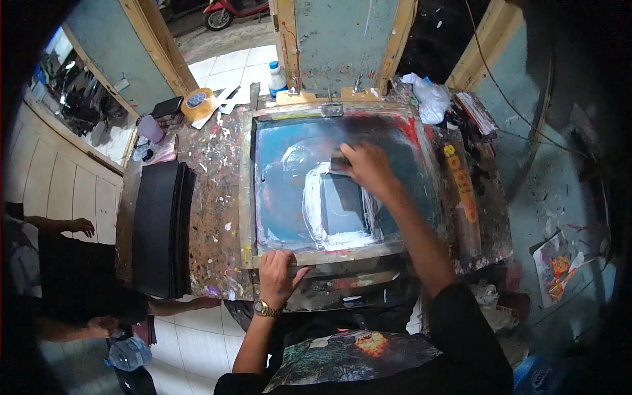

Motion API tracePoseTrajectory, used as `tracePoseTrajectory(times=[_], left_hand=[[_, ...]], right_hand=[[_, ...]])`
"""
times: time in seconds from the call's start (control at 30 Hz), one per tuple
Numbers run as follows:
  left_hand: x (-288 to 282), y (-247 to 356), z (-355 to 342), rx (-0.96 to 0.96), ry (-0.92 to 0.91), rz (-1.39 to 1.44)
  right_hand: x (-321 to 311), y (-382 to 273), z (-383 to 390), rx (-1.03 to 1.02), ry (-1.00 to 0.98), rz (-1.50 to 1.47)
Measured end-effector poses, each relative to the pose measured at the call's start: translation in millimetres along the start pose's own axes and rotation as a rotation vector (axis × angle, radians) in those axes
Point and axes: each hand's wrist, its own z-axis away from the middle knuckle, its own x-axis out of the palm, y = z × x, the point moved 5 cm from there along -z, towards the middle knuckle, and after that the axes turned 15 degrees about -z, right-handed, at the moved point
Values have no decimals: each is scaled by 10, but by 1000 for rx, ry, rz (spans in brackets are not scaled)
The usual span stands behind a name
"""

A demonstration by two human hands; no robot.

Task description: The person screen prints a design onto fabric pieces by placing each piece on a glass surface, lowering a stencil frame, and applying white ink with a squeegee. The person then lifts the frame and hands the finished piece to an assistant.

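A wooden-edged printing screen (246, 197) lies on the worktable, its blue-green mesh (283, 191) smeared with white ink (313, 204). My right hand (367, 166) is over the far middle of the mesh, closed on a small dark squeegee (339, 160) largely hidden by the fingers. White streaks run below it on both sides of a dark rectangle in the mesh. At the screen's near edge my left hand (275, 276), wearing a gold watch on its wrist, has its fingers curled over the wooden frame.
A stack of black sheets (158, 230) stands left on the stained table (210, 217). Tape (197, 100), a blue-capped bottle (276, 78) and a white plastic bag (430, 99) lie along the far side. Hinge clamps (332, 109) hold the screen's far edge. Another person's hand (80, 228) is at left.
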Motion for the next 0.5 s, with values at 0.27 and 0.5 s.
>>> tracePoseTrajectory(times=[0.27, 0.5], left_hand=[[26, -27, 89, -28, -19, 7], [-2, -16, 59, -17, -16, 25]], right_hand=[[55, -292, 992, 691, 52, -99], [168, 76, 222, 642, 110, -223]])
